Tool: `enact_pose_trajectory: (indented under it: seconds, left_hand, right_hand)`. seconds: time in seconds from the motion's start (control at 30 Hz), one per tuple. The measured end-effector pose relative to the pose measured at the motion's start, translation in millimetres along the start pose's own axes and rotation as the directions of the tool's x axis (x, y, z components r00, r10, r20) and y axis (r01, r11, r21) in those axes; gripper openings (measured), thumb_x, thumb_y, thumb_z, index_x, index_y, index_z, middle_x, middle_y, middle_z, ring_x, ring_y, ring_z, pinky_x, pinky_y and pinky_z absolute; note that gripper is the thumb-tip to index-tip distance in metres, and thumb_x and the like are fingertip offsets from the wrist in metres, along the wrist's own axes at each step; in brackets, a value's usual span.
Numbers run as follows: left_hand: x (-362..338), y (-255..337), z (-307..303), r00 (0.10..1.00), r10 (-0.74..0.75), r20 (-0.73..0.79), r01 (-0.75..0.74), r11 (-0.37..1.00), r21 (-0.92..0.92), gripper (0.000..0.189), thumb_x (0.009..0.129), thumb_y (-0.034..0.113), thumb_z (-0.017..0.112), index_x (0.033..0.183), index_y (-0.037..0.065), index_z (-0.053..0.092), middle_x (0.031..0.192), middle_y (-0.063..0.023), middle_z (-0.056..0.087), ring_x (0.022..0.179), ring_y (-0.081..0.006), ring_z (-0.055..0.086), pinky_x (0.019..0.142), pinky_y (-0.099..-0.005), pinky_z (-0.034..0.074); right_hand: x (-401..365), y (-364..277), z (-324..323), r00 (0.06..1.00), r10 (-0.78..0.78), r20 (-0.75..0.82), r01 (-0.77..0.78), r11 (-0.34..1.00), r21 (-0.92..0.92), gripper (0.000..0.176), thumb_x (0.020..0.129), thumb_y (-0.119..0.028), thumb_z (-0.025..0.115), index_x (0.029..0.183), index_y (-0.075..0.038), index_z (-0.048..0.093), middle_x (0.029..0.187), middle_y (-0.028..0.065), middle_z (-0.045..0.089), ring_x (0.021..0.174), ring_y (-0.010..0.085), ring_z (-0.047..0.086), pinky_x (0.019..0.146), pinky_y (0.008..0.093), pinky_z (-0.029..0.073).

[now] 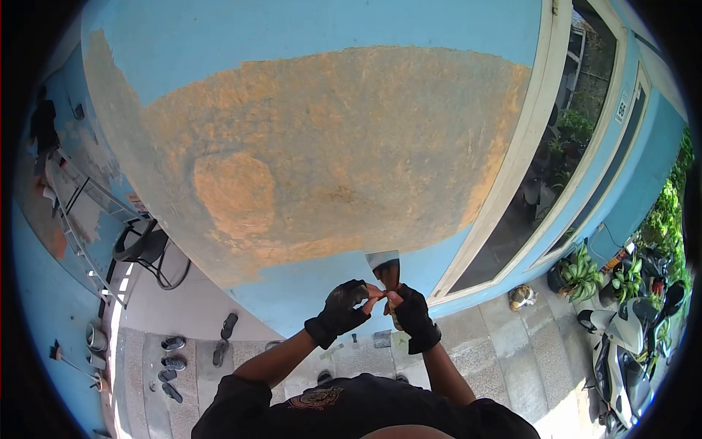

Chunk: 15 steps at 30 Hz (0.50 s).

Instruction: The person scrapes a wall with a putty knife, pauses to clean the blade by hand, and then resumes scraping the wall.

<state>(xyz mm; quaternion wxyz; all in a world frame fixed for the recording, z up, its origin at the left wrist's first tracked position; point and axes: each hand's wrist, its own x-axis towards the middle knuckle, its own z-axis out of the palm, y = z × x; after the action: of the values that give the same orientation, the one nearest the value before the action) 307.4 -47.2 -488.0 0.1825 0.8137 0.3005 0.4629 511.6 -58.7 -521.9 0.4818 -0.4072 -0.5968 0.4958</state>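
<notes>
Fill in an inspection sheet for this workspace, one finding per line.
Surface: blue-painted wall with a large orange-and-grey patch.
Job's things: flat metal-bladed scraper, held.
Clutter: dark shoes scattered on grey paving.
Hands: right hand, in black fingerless glove, grips scraper; left hand, gloved alike, has fingertips beside it, contact unclear.
Cables: none distinguishable with certainty.
Surroundings: black chair, white motorbike, green potted plants, white-framed glass pane, person in dark clothing.
</notes>
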Motion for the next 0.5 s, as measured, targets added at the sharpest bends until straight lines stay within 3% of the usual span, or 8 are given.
enact_pose_trajectory:
  seconds: [0.03,0.13,0.2,0.3,0.37,0.4,0.43,0.5]
  left_hand:
    - [6.4,6.6,10.9,0.999,0.042,0.008,-0.042,0.998,0.035,0.019,0.082,0.006,0.069,0.101,0.009,0.071,0.096,-0.0086,0.073,0.087,-0.0282,0.070,0.076,-0.0385,0.056]
    - [25.1,28.6,30.3,0.996,0.081,0.034,-0.084,0.993,0.089,0.020,0.082,0.005,0.069,0.101,0.009,0.070,0.095,-0.0082,0.073,0.085,-0.0275,0.069,0.075,-0.0384,0.055]
    - [33.5,34.0,40.7,0.991,0.135,0.017,-0.136,0.983,0.126,0.018,0.081,0.004,0.069,0.098,0.009,0.069,0.093,-0.0067,0.073,0.083,-0.0266,0.068,0.074,-0.0388,0.055]
    - [40.6,39.5,38.7,0.996,0.075,0.051,-0.084,0.976,0.199,0.017,0.080,0.004,0.071,0.096,0.009,0.068,0.096,-0.0054,0.074,0.086,-0.0258,0.069,0.077,-0.0383,0.055]
    - [47.1,40.6,29.6,0.993,0.105,0.054,-0.115,0.964,0.241,0.019,0.079,0.003,0.072,0.096,0.010,0.067,0.097,-0.0047,0.074,0.086,-0.0254,0.069,0.079,-0.0386,0.056]
    - [52.3,40.5,23.8,0.987,0.142,0.067,-0.156,0.950,0.272,0.022,0.078,0.003,0.073,0.097,0.011,0.067,0.098,-0.0041,0.074,0.087,-0.0250,0.069,0.081,-0.0389,0.056]
    - [60.1,41.6,17.0,0.989,0.137,0.061,-0.149,0.948,0.281,0.022,0.078,0.003,0.073,0.097,0.011,0.067,0.098,-0.0041,0.074,0.087,-0.0250,0.069,0.081,-0.0389,0.056]
    - [83.7,46.8,-4.6,0.965,0.244,0.099,-0.263,0.906,0.332,0.028,0.076,0.002,0.075,0.101,0.012,0.066,0.100,-0.0024,0.075,0.088,-0.0241,0.070,0.086,-0.0407,0.056]
  right_hand:
    - [-3.5,1.8,-14.8,1.000,0.004,0.012,-0.004,1.000,0.002,0.030,0.103,-0.024,0.055,0.115,0.002,0.064,0.088,0.0065,0.070,0.066,0.0135,0.063,0.062,0.0274,0.051]
    - [-10.1,4.7,-51.0,0.994,0.111,-0.023,-0.100,0.958,0.269,0.030,0.102,-0.026,0.056,0.116,0.001,0.062,0.095,0.0082,0.072,0.066,0.0136,0.063,0.060,0.0272,0.051]
    - [-8.3,4.8,-72.9,0.996,0.085,-0.006,-0.080,0.960,0.269,0.031,0.102,-0.028,0.056,0.114,0.000,0.062,0.096,0.0085,0.073,0.064,0.0127,0.062,0.059,0.0272,0.051]
    - [8.6,-3.5,-100.9,0.996,0.084,0.014,-0.085,0.964,0.251,0.025,0.101,-0.025,0.060,0.107,-0.001,0.063,0.093,0.0080,0.073,0.061,0.0115,0.061,0.057,0.0263,0.050]
    - [19.0,-20.3,-113.9,0.999,-0.007,0.037,0.007,1.000,-0.012,0.016,0.098,-0.017,0.064,0.103,-0.001,0.063,0.090,0.0076,0.073,0.059,0.0109,0.061,0.055,0.0254,0.049]
    - [25.6,-31.4,-115.0,0.998,-0.055,-0.005,0.055,0.994,0.098,0.011,0.096,-0.011,0.066,0.101,-0.002,0.063,0.089,0.0076,0.072,0.059,0.0105,0.060,0.054,0.0250,0.048]
    - [32.9,-47.7,-116.4,0.998,-0.047,-0.036,0.050,0.996,0.074,0.011,0.097,-0.013,0.065,0.101,-0.003,0.065,0.081,0.0052,0.071,0.058,0.0090,0.058,0.052,0.0244,0.047]
    - [49.9,-61.5,-132.9,0.991,-0.131,-0.031,0.125,0.980,-0.154,0.016,0.098,-0.017,0.063,0.096,-0.003,0.070,0.070,0.0025,0.067,0.057,0.0083,0.057,0.062,0.0263,0.050]
